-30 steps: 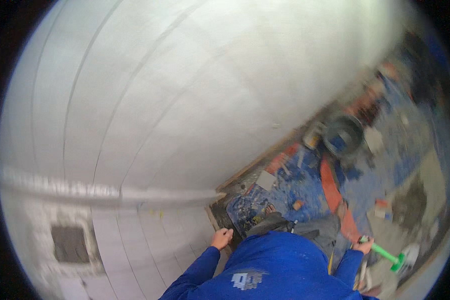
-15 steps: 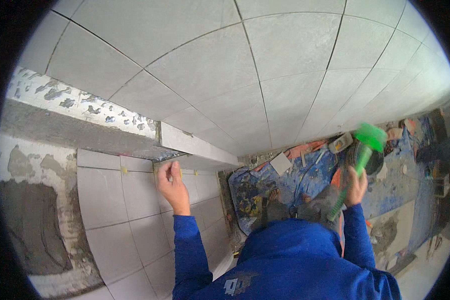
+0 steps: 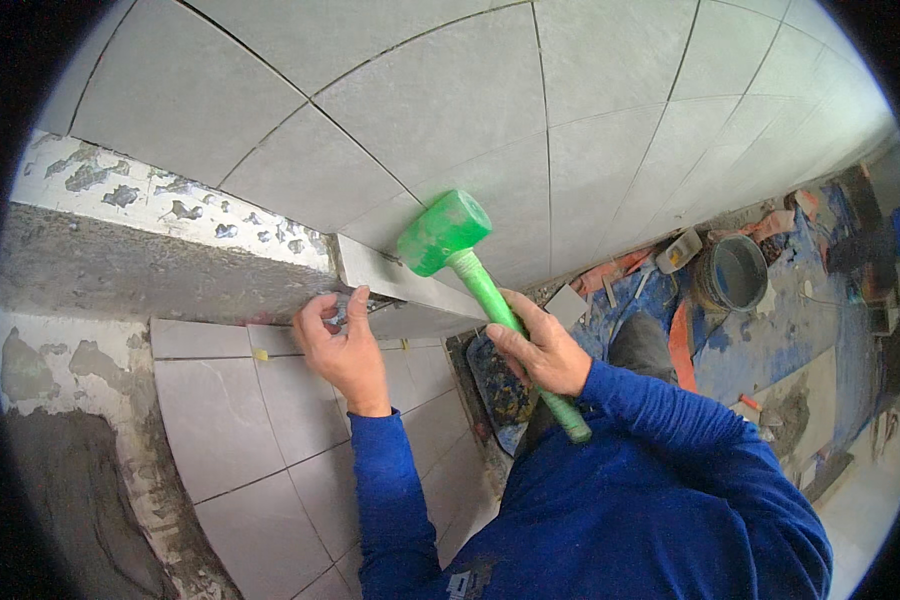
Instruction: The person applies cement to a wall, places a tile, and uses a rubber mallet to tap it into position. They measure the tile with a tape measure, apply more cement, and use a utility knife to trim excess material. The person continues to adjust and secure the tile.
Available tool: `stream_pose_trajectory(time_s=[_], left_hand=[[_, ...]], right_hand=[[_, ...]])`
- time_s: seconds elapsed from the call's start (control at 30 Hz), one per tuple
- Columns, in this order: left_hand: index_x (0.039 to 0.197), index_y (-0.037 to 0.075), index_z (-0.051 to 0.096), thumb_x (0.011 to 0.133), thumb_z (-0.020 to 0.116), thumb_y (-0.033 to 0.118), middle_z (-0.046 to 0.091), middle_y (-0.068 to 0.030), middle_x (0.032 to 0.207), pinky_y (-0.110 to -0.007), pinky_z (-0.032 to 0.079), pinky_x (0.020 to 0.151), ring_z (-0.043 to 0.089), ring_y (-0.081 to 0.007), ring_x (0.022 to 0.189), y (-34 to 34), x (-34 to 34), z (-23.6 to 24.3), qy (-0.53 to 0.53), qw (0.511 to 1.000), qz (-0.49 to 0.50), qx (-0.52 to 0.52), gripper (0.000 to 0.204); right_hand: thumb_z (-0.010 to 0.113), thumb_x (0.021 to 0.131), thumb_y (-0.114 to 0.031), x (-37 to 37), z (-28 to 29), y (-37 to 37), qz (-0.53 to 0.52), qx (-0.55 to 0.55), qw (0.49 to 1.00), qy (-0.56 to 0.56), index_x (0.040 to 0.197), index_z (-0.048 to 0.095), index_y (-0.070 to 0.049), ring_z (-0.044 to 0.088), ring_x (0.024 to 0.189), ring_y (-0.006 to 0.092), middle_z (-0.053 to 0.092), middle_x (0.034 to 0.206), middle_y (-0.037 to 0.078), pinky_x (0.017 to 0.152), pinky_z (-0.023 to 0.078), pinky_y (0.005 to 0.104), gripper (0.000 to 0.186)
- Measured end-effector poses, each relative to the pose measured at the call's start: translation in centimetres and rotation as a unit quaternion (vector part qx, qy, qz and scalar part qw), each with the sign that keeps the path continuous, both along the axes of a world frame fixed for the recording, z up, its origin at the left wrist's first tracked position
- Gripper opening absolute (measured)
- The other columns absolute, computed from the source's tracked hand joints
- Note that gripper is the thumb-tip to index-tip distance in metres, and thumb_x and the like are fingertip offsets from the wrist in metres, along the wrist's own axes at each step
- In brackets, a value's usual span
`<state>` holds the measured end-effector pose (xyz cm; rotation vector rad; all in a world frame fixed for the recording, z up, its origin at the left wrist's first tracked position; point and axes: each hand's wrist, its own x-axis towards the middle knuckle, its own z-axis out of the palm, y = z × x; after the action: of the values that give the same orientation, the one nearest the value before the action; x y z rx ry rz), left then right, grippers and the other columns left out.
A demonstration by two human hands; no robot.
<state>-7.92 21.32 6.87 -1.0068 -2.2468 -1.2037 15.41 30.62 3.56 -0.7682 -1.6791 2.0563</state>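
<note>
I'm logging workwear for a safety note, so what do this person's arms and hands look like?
The left hand and right hand are bare, with no gloves. Long, deep-blue sleeves reach close to both wrists, wrinkled along the right forearm. No cables or markings show on them.

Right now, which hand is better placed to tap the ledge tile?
Right hand, probably: it grips the green mallet, head by the ledge tile; the left hand is at the tile's edge.

Blue top [image 3: 640, 500]: and here it is, a pale, blocky mark [image 3: 460, 584] right at the bottom of the view!
Pale mark: small, beside a darker smudge [image 3: 483, 574], can't be read!
Legible words, numbers, signs: none!
</note>
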Motion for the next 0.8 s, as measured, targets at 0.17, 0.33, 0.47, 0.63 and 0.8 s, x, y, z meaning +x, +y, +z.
stream_pose_trajectory(time_s=[0.17, 0.33, 0.47, 0.63, 0.8], left_hand=[[0.087, 0.003, 0.062, 0.077, 0.088, 0.026, 0.059, -0.0054, 0.084, -0.039, 0.046, 0.068, 0.054, -0.0236, 0.076, 0.2, -0.5, 0.8, 0.018, 0.999, -0.029, -0.015, 0.037], [0.084, 0.003, 0.062, 0.077, 0.089, 0.027, 0.060, -0.0051, 0.080, -0.039, 0.046, 0.067, 0.054, -0.0236, 0.072, 0.3, -0.8, 1.4, 0.014, 0.999, -0.035, -0.023, 0.037], [0.086, 0.003, 0.065, 0.078, 0.088, 0.024, 0.062, -0.0061, 0.082, -0.037, 0.047, 0.064, 0.056, -0.0225, 0.071, 0.1, -0.7, 1.5, 0.012, 0.999, -0.046, -0.027, 0.033], [0.083, 0.000, 0.067, 0.084, 0.084, 0.018, 0.066, -0.0062, 0.074, -0.035, 0.048, 0.060, 0.059, -0.0189, 0.065, 0.3, -0.3, 1.4, -0.001, 0.998, -0.060, -0.028, 0.025], [0.088, -0.002, 0.069, 0.089, 0.080, 0.017, 0.069, -0.0070, 0.072, -0.030, 0.050, 0.058, 0.062, -0.0140, 0.061, 0.9, 1.3, 1.4, -0.065, 0.997, -0.024, -0.025, 0.022]], right_hand=[[0.054, 0.107, -0.028, -2.4, -0.5, -2.3, -0.037, 0.055, 0.998, 0.012, 0.146, 0.039, 0.002, 0.055, 0.059, 0.0122, 0.056, 0.075, 0.006, 0.051, 0.046, 0.0313, 0.052], [0.059, 0.105, -0.024, -2.8, 1.4, -3.5, -0.097, 0.020, 0.995, 0.006, 0.145, 0.039, 0.003, 0.056, 0.065, 0.0107, 0.056, 0.082, 0.003, 0.057, 0.047, 0.0277, 0.052], [0.075, 0.093, -0.022, -0.3, 4.1, 2.7, -0.129, 0.120, 0.982, 0.064, 0.117, 0.055, 0.000, 0.065, 0.094, 0.0194, 0.068, 0.101, 0.010, 0.084, 0.053, 0.0353, 0.038], [0.075, 0.091, -0.010, 2.1, 6.0, 8.5, -0.236, 0.090, 0.944, 0.211, 0.106, 0.058, 0.001, 0.069, 0.099, 0.0231, 0.072, 0.105, 0.017, 0.086, 0.056, 0.0347, 0.025], [0.071, 0.093, -0.007, -0.4, 5.0, 10.1, -0.249, 0.010, 0.940, 0.233, 0.115, 0.048, -0.001, 0.068, 0.111, 0.0342, 0.067, 0.112, 0.020, 0.089, 0.060, 0.0450, 0.033]])
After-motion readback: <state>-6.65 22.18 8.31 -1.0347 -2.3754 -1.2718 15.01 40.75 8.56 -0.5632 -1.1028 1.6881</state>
